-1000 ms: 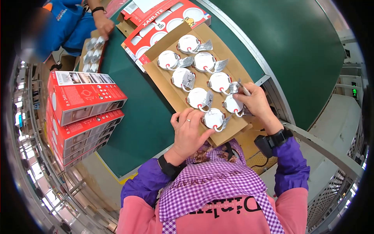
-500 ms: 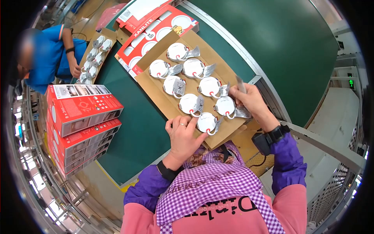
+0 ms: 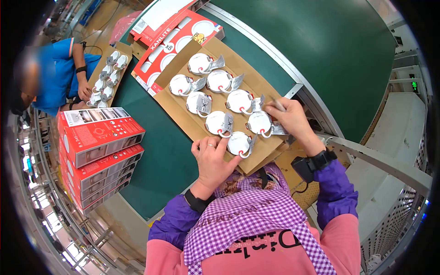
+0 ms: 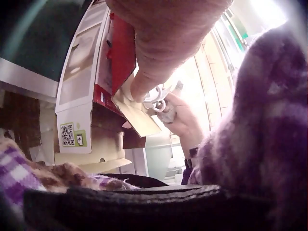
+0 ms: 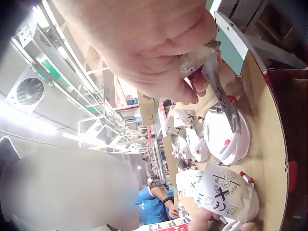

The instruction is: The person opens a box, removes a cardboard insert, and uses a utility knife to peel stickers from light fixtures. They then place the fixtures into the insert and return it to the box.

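Note:
An open cardboard box (image 3: 176, 112) holds several white round lamps (image 3: 239, 101) with looped white cables and silvery tags. My left hand (image 3: 213, 160) rests at its lower left side, fingers spread, index finger and thumb beside the lowest lamp (image 3: 239, 143). In the left wrist view a finger of that hand (image 4: 163, 43) reaches down past the red wall (image 4: 123, 53). At the lower right lamps my right hand (image 3: 292, 121) pinches a slim pale item (image 3: 277, 105). The right wrist view shows the right hand (image 5: 139, 53) gripping a small pale piece (image 5: 196, 61) above a printed tag (image 5: 224, 187).
Red cartons (image 3: 98, 137) are stacked at the left, and another red box (image 3: 172, 46) lies behind the open one. A person in blue (image 3: 59, 68) handles a second tray of lamps (image 3: 120, 75) at the upper left. A metal rail (image 3: 261, 41) crosses the green surface (image 3: 339, 59).
The head view has shifted, with the open box lower and further left in it. My right hand has drawn slightly away from the lower right lamp. The other person's hand has moved to the tray's lower end.

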### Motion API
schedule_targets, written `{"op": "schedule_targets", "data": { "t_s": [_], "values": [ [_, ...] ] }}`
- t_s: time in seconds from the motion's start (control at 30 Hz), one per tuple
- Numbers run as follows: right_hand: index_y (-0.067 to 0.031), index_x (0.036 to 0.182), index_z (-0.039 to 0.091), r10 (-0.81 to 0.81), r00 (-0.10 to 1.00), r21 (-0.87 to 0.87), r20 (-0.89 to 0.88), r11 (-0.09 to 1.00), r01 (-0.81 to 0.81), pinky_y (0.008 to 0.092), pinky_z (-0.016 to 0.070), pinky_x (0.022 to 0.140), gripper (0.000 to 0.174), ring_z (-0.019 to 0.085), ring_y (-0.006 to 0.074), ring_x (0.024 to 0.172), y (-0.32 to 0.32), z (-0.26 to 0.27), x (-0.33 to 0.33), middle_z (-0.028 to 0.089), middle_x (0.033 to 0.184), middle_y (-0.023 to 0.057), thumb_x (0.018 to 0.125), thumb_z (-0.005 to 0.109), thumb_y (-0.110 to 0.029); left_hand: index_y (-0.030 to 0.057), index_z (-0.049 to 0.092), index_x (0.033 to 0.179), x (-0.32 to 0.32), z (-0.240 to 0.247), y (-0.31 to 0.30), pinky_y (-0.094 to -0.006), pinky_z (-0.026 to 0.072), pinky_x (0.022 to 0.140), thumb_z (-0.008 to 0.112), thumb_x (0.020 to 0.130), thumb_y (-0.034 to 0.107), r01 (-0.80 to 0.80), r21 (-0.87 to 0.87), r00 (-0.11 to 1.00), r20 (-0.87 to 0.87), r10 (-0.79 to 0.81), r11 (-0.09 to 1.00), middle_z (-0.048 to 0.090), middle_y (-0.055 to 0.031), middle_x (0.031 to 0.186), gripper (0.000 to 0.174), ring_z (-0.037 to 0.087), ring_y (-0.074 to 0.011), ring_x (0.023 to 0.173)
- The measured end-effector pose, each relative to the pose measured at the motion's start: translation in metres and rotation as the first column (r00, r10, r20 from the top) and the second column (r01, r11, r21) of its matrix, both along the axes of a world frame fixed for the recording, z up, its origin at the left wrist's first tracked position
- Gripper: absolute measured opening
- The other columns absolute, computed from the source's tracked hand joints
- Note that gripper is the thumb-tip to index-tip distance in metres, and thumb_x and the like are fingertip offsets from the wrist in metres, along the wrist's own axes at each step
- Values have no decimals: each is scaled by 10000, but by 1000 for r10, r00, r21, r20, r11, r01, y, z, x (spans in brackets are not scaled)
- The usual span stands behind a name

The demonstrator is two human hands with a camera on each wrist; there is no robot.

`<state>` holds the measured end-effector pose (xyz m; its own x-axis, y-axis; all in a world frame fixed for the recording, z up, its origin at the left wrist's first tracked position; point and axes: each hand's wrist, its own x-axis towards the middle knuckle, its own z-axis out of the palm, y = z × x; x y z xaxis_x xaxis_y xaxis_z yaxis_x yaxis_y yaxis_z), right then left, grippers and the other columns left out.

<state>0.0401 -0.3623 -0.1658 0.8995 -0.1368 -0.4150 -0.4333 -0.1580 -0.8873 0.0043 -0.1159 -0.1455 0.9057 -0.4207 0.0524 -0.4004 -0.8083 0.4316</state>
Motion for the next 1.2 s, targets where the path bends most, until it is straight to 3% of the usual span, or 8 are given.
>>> {"op": "schedule_targets", "data": {
  "t_s": [0.03,0.17,0.7,0.8,0.93,1.0,1.07,1.2],
  "values": [
    [-7,895,690,95,994,-162,52,983,-85,316,450,637,216,580,153,702,2,1,0,595,791,85,772,711,-184,80,646,1040,0,0,0,-446,257,915,792,595,361,-2,2,1000,-2,2,1000,560,-57,923,546,490,-230,968],
    [-23,886,695,137,990,-315,17,941,-124,336,438,661,252,551,218,701,18,9,4,525,765,97,709,736,-199,78,646,1040,-1,-2,0,-446,257,914,788,599,362,-4,-5,1000,10,4,1000,557,-56,919,543,489,-234,962],
    [14,823,667,150,987,-188,-61,969,-159,327,411,602,204,506,177,650,10,1,9,500,724,72,723,729,-153,81,651,1035,0,-6,1,-435,254,916,776,612,363,-7,-27,1000,17,7,1000,536,-45,888,523,478,-225,962],
    [10,830,666,173,985,-252,-19,952,-172,332,410,588,188,516,186,647,12,10,7,524,742,88,750,714,-153,81,651,1031,-1,-6,2,-436,253,917,774,615,364,-8,-31,1000,18,9,999,535,-44,889,518,478,-225,961],
    [4,856,656,94,964,-472,249,881,35,333,430,575,192,537,233,594,30,47,-7,570,700,143,818,661,-184,84,650,1030,-1,-7,2,-439,255,914,776,613,361,-17,-55,1000,24,19,998,536,-42,890,517,481,-225,963],
    [1,840,643,187,982,-285,-32,940,-189,340,436,554,197,544,260,548,49,58,-16,573,635,159,829,646,-196,85,649,1031,-2,-7,2,-441,256,913,776,613,360,-17,-56,999,28,19,998,536,-41,891,516,482,-226,963],
    [1,838,642,344,939,-275,26,905,-324,390,465,583,184,604,328,602,58,39,-20,607,667,196,820,634,-182,94,647,1040,-1,-7,2,-447,260,912,779,615,362,-16,-61,1000,8,17,998,538,-41,894,520,487,-229,965],
    [5,820,641,328,931,-234,-160,904,-358,412,478,616,205,620,353,655,73,25,-20,620,682,202,789,663,-196,101,645,1048,-2,-7,4,-451,261,914,780,617,365,-28,-68,1000,6,29,997,538,-42,903,523,490,-232,966]
  ]
}}
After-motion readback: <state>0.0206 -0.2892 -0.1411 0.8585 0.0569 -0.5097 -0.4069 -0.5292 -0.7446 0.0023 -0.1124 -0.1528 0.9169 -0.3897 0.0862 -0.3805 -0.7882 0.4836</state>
